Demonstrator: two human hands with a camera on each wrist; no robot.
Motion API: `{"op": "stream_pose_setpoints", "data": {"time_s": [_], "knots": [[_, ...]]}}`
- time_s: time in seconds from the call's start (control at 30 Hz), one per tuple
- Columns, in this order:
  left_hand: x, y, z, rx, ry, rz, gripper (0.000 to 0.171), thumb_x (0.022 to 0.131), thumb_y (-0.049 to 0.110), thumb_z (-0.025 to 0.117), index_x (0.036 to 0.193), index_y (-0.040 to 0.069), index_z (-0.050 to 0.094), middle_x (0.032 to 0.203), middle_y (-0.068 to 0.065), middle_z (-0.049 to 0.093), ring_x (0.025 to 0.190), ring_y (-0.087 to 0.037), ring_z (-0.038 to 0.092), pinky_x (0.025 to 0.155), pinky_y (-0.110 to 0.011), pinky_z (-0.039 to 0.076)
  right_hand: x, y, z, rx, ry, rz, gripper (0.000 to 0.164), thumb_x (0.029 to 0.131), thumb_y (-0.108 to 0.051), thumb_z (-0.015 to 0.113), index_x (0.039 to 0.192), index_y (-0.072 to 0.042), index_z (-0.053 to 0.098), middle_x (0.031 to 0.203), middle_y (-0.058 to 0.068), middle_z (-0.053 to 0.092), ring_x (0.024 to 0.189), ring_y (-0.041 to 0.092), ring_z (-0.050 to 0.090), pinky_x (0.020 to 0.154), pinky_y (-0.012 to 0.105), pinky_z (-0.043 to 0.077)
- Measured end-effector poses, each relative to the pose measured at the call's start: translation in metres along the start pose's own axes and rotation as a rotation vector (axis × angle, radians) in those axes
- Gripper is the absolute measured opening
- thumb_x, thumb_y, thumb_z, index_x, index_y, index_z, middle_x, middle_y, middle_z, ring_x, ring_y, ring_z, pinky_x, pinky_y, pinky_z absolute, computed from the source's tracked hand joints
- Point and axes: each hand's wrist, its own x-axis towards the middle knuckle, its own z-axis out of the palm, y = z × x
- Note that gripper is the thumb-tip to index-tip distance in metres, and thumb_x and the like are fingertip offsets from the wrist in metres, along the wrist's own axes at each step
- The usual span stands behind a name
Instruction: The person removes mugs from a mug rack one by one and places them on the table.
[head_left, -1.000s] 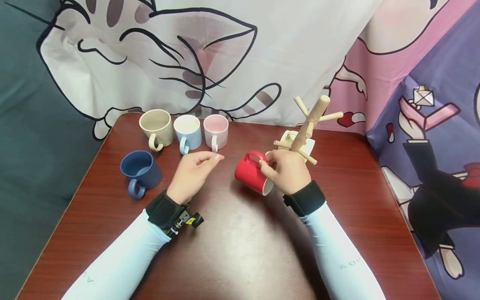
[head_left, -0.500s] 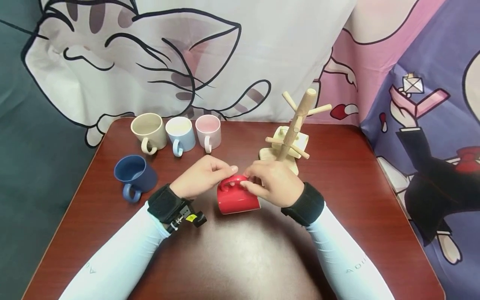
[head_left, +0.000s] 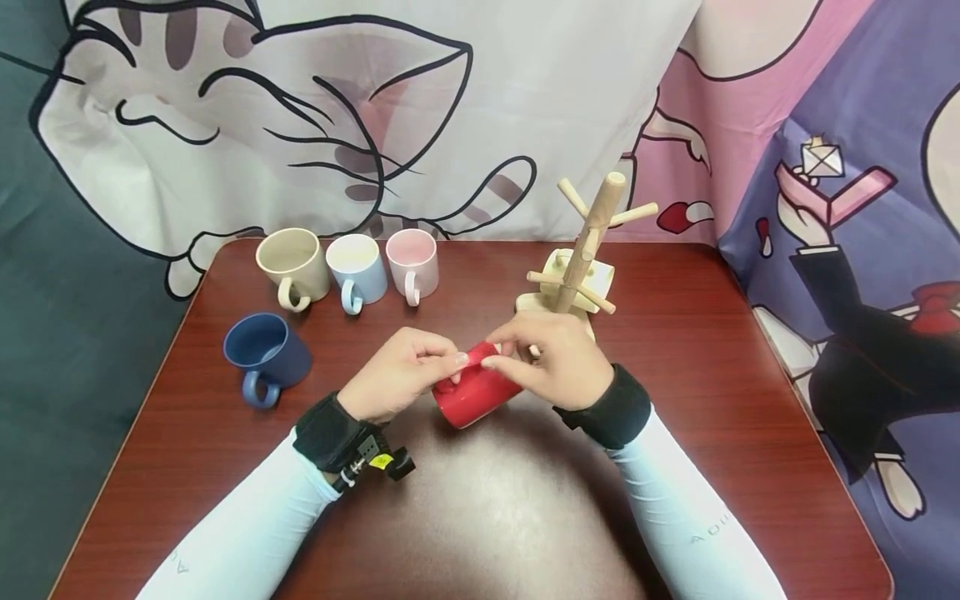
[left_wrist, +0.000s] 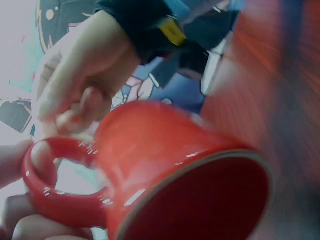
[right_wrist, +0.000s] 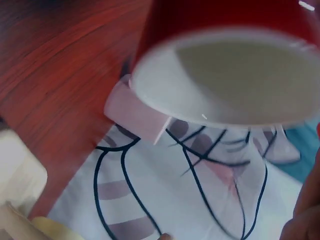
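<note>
A red mug (head_left: pixel 480 396) is held on its side between both hands, its mouth toward the right hand and its base toward the left. My left hand (head_left: pixel 401 375) grips the mug's handle (left_wrist: pixel 75 202), with fingers curled at the loop in the left wrist view. The right hand (head_left: pixel 562 358) pinches at the handle's other end with thumb and forefinger; its exact contact is partly hidden. In the right wrist view, the mug's pale inside (right_wrist: pixel 240 80) shows close up.
Behind the right hand stands a wooden mug tree (head_left: pixel 588 242) with several pegs. A cream mug (head_left: pixel 597 283) lies sideways behind its post. To the left stand a beige mug (head_left: pixel 296 262), a light blue mug (head_left: pixel 360 271), a pink mug (head_left: pixel 416 262) and a dark blue mug (head_left: pixel 273 354).
The right hand has brought the red mug leftward and nearer to the person. The left hand has moved to the handle and now grips it, and the mug has turned.
</note>
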Motion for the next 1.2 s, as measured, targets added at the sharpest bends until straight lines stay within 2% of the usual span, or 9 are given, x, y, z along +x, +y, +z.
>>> {"op": "stream_pose_setpoints", "data": {"time_s": [0.1,0.2,0.33,0.6,0.73,0.87,0.97,1.1,1.2], "knots": [[-0.009,-0.004,0.001,-0.015,0.139,0.02,0.023,0.106,0.01,0.073,0.085,0.001,0.074,0.072,-0.011,0.058,0.065,-0.017,0.048,0.06,-0.028,0.044,-0.007,0.008,-0.005,0.087,0.05,0.055,0.028,0.081,-0.003,0.097,0.106,-0.005,0.084,0.077,-0.004,0.067,0.067,0.01,0.058,0.058,0.029,0.051],[-0.018,-0.009,0.001,-0.061,0.252,0.061,0.021,0.105,0.007,0.072,0.087,-0.002,0.074,0.071,-0.013,0.057,0.064,-0.018,0.046,0.059,-0.027,0.043,-0.015,0.015,-0.007,0.148,0.024,0.108,0.033,0.078,0.001,0.098,0.107,-0.004,0.085,0.078,-0.005,0.07,0.066,0.011,0.06,0.059,0.03,0.052],[-0.026,-0.014,0.003,-0.102,0.311,0.118,0.019,0.106,0.002,0.07,0.089,-0.005,0.073,0.072,-0.016,0.059,0.066,-0.02,0.048,0.06,-0.029,0.045,-0.019,0.021,-0.001,0.195,-0.039,0.132,0.036,0.079,0.0,0.098,0.112,-0.002,0.084,0.079,-0.003,0.072,0.065,0.011,0.061,0.059,0.03,0.054],[-0.033,-0.02,0.007,-0.144,0.251,0.152,0.018,0.107,0.001,0.067,0.09,-0.005,0.073,0.068,-0.006,0.056,0.06,-0.019,0.043,0.055,-0.029,0.041,-0.016,0.024,0.005,0.167,-0.099,0.057,0.027,0.082,-0.002,0.096,0.106,-0.008,0.085,0.083,-0.006,0.073,0.066,0.007,0.058,0.059,0.024,0.049],[-0.032,-0.021,0.006,-0.163,0.192,0.139,0.021,0.108,0.001,0.065,0.089,-0.005,0.072,0.071,-0.012,0.056,0.061,-0.024,0.044,0.057,-0.029,0.041,-0.015,0.025,0.005,0.134,-0.095,-0.011,0.023,0.084,-0.002,0.095,0.103,-0.009,0.085,0.088,-0.004,0.076,0.07,0.008,0.062,0.061,0.023,0.05],[-0.031,-0.019,0.001,-0.142,0.105,0.084,0.024,0.108,0.005,0.061,0.087,-0.002,0.072,0.07,-0.021,0.048,0.059,-0.023,0.039,0.055,-0.03,0.035,-0.016,0.024,0.004,0.1,-0.065,-0.064,0.024,0.083,-0.001,0.095,0.103,-0.009,0.085,0.088,-0.003,0.075,0.071,0.01,0.062,0.062,0.024,0.049],[-0.031,-0.018,-0.003,-0.15,0.055,0.02,0.028,0.11,0.008,0.058,0.089,-0.003,0.074,0.066,-0.02,0.041,0.056,-0.019,0.031,0.052,-0.031,0.026,-0.016,0.023,0.003,0.072,-0.044,-0.103,0.025,0.082,0.0,0.095,0.104,-0.008,0.084,0.086,-0.001,0.073,0.071,0.011,0.061,0.062,0.025,0.048],[-0.028,-0.018,-0.007,-0.168,0.032,-0.07,0.039,0.115,0.017,0.053,0.095,-0.007,0.076,0.063,-0.012,0.039,0.055,-0.015,0.029,0.052,-0.029,0.023,-0.015,0.02,0.003,0.01,-0.017,-0.148,0.024,0.083,-0.002,0.095,0.103,-0.008,0.084,0.082,0.0,0.071,0.069,0.012,0.059,0.062,0.027,0.047],[-0.023,-0.019,-0.008,-0.132,0.043,-0.116,0.043,0.117,0.024,0.053,0.097,-0.006,0.078,0.065,-0.011,0.045,0.056,-0.015,0.032,0.054,-0.028,0.025,-0.014,0.017,0.004,-0.043,-0.004,-0.168,0.025,0.082,-0.004,0.097,0.103,-0.008,0.084,0.081,0.001,0.07,0.069,0.013,0.058,0.062,0.028,0.048]]}}
